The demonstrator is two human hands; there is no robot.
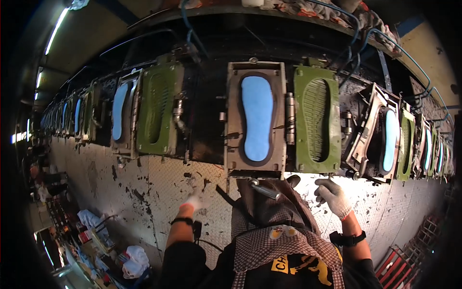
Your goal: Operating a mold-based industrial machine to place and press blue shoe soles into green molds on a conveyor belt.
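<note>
Your right hand (333, 196), gloved, pinches a thin tool just below the green sole mold (316, 120), w/ the blue insole (256, 118) up-left. Left hand (196, 201) blurred; can't tell its grip.

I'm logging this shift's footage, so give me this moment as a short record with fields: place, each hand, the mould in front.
place: long row of open shoe-sole moulds above a checkered metal wall
left hand: white glove, raised, blurred, holding nothing visible
right hand: white glove, just below the green mould lid
mould in front: open, light blue sole inside
lever: metal handle under that mould
</note>
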